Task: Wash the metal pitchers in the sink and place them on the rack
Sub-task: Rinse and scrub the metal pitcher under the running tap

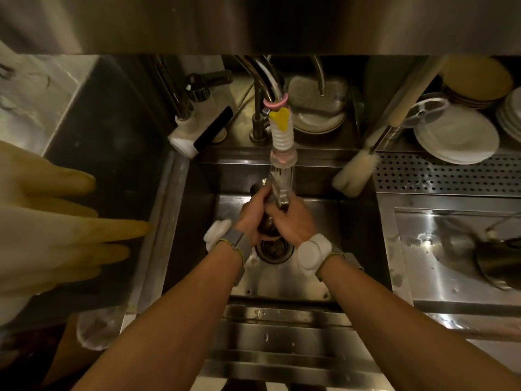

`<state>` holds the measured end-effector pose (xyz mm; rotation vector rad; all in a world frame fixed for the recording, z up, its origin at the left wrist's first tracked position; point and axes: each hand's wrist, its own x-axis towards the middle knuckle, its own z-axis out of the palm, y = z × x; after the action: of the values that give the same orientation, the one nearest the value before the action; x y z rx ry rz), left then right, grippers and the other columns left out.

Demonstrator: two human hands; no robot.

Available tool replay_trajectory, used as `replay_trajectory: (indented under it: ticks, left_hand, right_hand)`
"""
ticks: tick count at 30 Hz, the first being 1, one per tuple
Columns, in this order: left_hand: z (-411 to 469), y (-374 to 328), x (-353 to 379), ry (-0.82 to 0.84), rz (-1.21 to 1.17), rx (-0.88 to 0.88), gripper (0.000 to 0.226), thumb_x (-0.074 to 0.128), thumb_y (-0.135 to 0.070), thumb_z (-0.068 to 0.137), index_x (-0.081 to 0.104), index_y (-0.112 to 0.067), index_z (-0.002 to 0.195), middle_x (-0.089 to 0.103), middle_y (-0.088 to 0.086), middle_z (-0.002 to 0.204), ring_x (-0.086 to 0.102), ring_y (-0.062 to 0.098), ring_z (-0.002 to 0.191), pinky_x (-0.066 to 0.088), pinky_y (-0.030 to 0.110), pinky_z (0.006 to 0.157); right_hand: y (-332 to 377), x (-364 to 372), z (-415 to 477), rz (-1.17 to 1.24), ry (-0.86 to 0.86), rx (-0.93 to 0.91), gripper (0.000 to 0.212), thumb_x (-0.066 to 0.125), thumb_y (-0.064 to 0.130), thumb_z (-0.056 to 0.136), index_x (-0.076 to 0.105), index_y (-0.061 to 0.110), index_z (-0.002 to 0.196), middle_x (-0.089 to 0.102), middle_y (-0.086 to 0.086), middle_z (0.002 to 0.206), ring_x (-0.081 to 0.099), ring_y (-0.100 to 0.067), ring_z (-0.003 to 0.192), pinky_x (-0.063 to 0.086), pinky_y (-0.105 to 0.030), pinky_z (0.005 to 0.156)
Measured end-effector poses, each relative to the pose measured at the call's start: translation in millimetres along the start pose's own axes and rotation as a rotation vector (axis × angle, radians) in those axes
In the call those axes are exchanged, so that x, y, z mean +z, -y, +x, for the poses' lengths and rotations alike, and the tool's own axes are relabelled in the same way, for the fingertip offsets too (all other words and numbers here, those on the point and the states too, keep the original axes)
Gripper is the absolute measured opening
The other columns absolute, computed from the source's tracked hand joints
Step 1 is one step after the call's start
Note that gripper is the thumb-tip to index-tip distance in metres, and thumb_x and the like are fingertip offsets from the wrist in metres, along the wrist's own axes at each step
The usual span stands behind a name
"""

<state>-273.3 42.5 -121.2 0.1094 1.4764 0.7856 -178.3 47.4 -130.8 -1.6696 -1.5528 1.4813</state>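
Note:
Over the middle of the sink [358, 230] both hands hold one small metal pitcher [267, 221] under the running water. My left hand [251, 218] wraps its left side and my right hand [290, 221] grips its right side and rim. The stream falls from a tap [282, 136] with a white ribbed nozzle and a yellow clip. Much of the pitcher is hidden by my fingers. A second metal pitcher [496, 263] lies in the steel basin on the right. The perforated drain rack [451, 176] sits at the right, behind that basin.
The sink drain [275, 249] is below my hands. Yellow rubber gloves [56, 221] hang at the left. A bottle brush [355, 173] leans by the sink's right rim. White plates [456, 136] are stacked at the far right. A sponge [313, 94] lies behind the tap.

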Motion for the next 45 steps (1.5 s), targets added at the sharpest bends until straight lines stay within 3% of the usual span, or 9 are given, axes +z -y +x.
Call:
replay_trajectory:
  ticks: [10,14,17,21,26,30,35,40,45]
  left_hand:
    - [-5.4,-11.4,13.7,0.118,-0.045,-0.041,0.048,0.043,-0.063,0.087,0.066,-0.023,0.099,0.068,0.006,0.1,0.062,0.024,0.094,0.052,0.041,0.082]
    - [-12.3,5.7,-1.0,0.207,-0.171,0.049,0.044,0.048,-0.055,0.09,0.068,-0.019,0.105,0.071,0.009,0.103,0.065,0.024,0.095,0.052,0.039,0.084]
    - [-10.2,-1.0,-2.4,0.235,-0.228,0.104,0.038,0.051,-0.049,0.091,0.07,-0.017,0.098,0.075,0.008,0.094,0.069,0.025,0.091,0.051,0.045,0.092]
    - [-4.8,-7.2,5.0,0.156,-0.176,0.223,0.026,0.056,-0.034,0.091,0.067,-0.012,0.099,0.072,0.011,0.089,0.071,0.019,0.069,0.059,0.029,0.065]
    - [1.4,4.3,5.6,0.061,0.053,0.442,0.036,0.045,-0.039,0.098,0.05,-0.019,0.127,0.066,0.008,0.12,0.066,0.021,0.106,0.053,0.037,0.091]
    - [4.1,-3.3,-17.7,-0.046,-0.017,0.306,0.063,0.019,-0.064,0.094,0.057,-0.024,0.125,0.062,0.006,0.13,0.059,0.021,0.117,0.042,0.043,0.103]
    - [3.5,-1.3,-36.8,-0.163,0.2,0.267,0.071,0.013,-0.067,0.092,0.042,-0.025,0.141,0.059,0.002,0.134,0.056,0.02,0.117,0.039,0.038,0.088]
    - [-2.7,0.3,-32.2,-0.157,0.203,0.246,0.067,0.017,-0.063,0.095,0.059,-0.019,0.123,0.066,0.002,0.115,0.06,0.02,0.1,0.039,0.038,0.087]
    - [-4.4,1.9,-31.0,-0.129,0.23,0.261,0.063,0.017,-0.061,0.096,0.06,-0.021,0.118,0.065,0.001,0.109,0.059,0.017,0.095,0.038,0.027,0.069]
  right_hand:
    - [5.7,-16.5,1.8,-0.105,-0.049,-0.075,0.053,0.056,0.052,0.08,0.049,0.033,0.129,0.061,-0.003,0.116,0.061,-0.02,0.103,0.05,-0.039,0.094]
    - [-4.8,-19.9,-5.9,0.247,0.092,0.095,0.049,0.06,0.023,0.088,0.041,0.027,0.133,0.058,-0.006,0.125,0.06,-0.022,0.106,0.054,-0.035,0.081]
    - [0.8,-24.9,5.7,0.687,0.122,0.371,0.039,0.051,0.027,0.091,0.05,0.015,0.129,0.061,-0.016,0.122,0.062,-0.032,0.104,0.058,-0.045,0.07]
    - [-3.8,-32.3,10.1,0.626,0.116,0.388,0.031,0.052,0.037,0.089,0.064,0.014,0.107,0.065,-0.01,0.11,0.06,-0.027,0.103,0.053,-0.037,0.07]
    - [-15.8,-33.3,11.3,0.734,0.199,0.381,0.058,0.071,0.044,0.077,0.057,0.021,0.127,0.068,-0.007,0.118,0.066,-0.026,0.106,0.057,-0.036,0.066]
    - [-8.1,-18.5,6.2,0.706,0.239,0.367,0.043,0.068,0.034,0.082,0.061,0.017,0.12,0.07,-0.009,0.112,0.068,-0.023,0.098,0.057,-0.032,0.063]
    - [-11.6,-28.4,6.0,0.795,0.096,0.325,0.033,0.07,0.029,0.081,0.065,0.015,0.11,0.071,-0.009,0.106,0.068,-0.025,0.098,0.058,-0.042,0.076]
    - [-14.5,-19.8,-4.2,0.696,0.224,0.33,0.032,0.066,0.032,0.084,0.063,0.017,0.112,0.069,-0.01,0.112,0.066,-0.028,0.103,0.057,-0.044,0.079]
    - [-10.3,-30.6,2.5,0.887,0.055,0.364,0.03,0.066,0.037,0.083,0.065,0.017,0.106,0.072,-0.009,0.101,0.069,-0.024,0.091,0.057,-0.039,0.07]
